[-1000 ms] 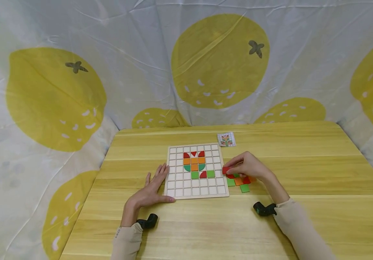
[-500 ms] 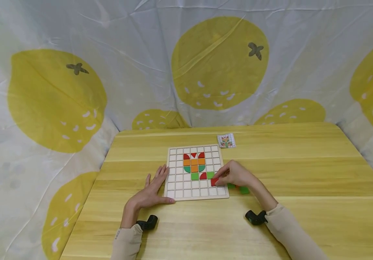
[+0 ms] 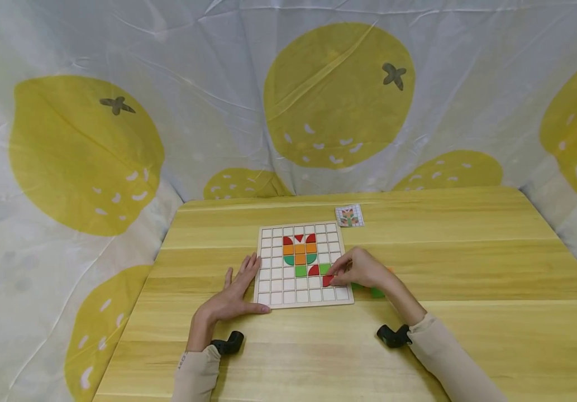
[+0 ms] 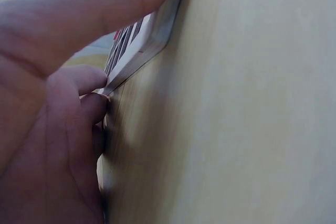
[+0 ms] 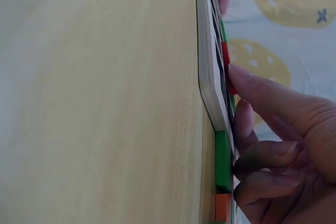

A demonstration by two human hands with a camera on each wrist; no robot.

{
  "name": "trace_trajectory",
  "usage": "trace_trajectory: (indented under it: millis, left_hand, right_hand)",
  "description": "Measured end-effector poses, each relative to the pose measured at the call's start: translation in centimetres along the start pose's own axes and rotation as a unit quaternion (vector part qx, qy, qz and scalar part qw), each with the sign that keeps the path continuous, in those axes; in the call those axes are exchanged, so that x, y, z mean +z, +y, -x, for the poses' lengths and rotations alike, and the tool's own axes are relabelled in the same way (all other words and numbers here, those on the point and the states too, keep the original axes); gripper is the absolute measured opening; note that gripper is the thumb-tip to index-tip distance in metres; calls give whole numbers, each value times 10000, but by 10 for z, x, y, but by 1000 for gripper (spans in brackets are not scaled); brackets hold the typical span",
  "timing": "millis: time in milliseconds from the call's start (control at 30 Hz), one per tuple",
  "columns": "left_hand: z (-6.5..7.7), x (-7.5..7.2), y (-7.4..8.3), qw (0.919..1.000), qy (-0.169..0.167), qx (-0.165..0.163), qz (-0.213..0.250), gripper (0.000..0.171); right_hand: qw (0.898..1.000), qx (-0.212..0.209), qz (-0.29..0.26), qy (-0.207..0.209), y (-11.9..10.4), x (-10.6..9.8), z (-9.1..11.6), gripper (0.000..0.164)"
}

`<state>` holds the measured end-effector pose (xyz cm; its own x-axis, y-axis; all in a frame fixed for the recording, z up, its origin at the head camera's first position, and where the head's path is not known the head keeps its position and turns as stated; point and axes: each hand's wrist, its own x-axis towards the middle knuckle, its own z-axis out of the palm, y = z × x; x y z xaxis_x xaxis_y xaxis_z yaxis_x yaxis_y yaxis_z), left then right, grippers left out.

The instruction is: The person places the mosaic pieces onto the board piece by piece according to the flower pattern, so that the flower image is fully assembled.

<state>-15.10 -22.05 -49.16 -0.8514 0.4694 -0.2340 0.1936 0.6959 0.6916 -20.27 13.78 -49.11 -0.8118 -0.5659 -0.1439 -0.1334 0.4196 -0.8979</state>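
Note:
A white gridded wooden board [image 3: 278, 288] lies on the table, bearing red, orange and green tiles arranged in a tulip-like pattern. My left hand [image 3: 230, 296] rests at the board's left side, fingers extended along the edge and thumb at the near-left corner. Over the board's right part, my right hand [image 3: 361, 269] pinches a red tile [image 3: 327, 281] between thumb and fingers. That tile sits at a cell just below a bright green tile [image 3: 324, 268]. A red-and-white tile [image 3: 314, 270] is up and to its left. The right wrist view shows the thumb touching red at the board's surface.
Loose tiles lie right of the board, mostly hidden by the right hand; a green tile [image 3: 377, 292] shows beneath the wrist. A small printed pattern card [image 3: 349, 215] lies beyond the board's far right corner. A lemon-print curtain [image 3: 338, 100] hangs behind the table [image 3: 298, 352].
My right hand has carried the red tile left from the loose pile onto the board, then slightly further left into the cell below the green tile. My left hand has stayed put.

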Motion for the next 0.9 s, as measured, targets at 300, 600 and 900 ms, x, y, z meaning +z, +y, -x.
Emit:
trace_trajectory:
  millis: [300,600,900]
  left_hand:
    - [0,-1,0,10000,44,-9,-13,120]
    - [0,-1,0,10000,50,-5,-8,121]
    - [0,0,-1,10000,34,-7,28,121]
  right_hand:
    - [9998,-82,142,110,0,4,-4,9]
    - [9998,108,129,76,-2,2,-4,8]
    - [9995,112,137,262,3,-36,9,25]
